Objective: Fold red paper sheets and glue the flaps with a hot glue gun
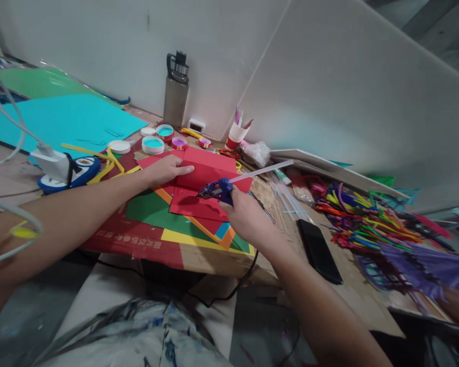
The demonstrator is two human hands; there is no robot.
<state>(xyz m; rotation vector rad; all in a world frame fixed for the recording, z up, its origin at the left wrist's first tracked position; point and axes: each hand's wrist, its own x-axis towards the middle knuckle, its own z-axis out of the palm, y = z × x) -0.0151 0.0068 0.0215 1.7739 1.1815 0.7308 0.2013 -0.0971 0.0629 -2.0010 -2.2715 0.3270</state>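
Observation:
My right hand (243, 211) is wrapped round a blue hot glue gun (220, 191), with a long clear glue stick (263, 170) jutting out of its back. The gun's nozzle points left, over a folded sheet of red paper (210, 165). At the paper's left edge my left hand (166, 171) pinches it, thumb on top, and the upper flap stands partly raised. Beneath lie sheets of green paper (149, 210), orange paper (226, 238) and yellow paper (183, 239). Whether the nozzle touches the red paper I cannot tell.
A grey water bottle (176, 94) stands by the wall, near open paint tubs (153, 144) and a paper cup (237, 135) of pens. A black phone (319, 250) and colourful pipe cleaners (367, 219) lie right. A power strip (71, 176) sits left. The glue gun's cord (248, 275) hangs in front.

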